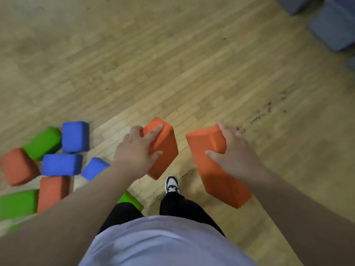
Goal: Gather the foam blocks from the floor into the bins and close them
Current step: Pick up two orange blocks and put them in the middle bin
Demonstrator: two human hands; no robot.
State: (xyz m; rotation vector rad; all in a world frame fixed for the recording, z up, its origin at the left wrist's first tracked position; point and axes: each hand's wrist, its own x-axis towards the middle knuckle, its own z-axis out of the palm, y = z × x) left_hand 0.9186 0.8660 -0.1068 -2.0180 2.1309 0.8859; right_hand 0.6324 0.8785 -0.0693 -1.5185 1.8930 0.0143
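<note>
I am standing over a wooden floor with an orange foam block in each hand. My left hand (137, 150) grips one orange block (165, 150) from its left side, fingers over the top face. My right hand (233, 150) grips a longer orange block (217, 169) from its right side, thumb on the near face. Both blocks are held in the air at about waist height. On the floor to the left lie several loose blocks: blue ones (75, 136), green ones (43, 142) and orange ones (18, 166).
Grey-blue fabric bins or cubes (334, 29) stand at the top right corner. My shoe (172, 184) and dark trouser legs are below the held blocks. A green block (130, 200) lies partly hidden beside my left leg. Bare wooden floor stretches ahead.
</note>
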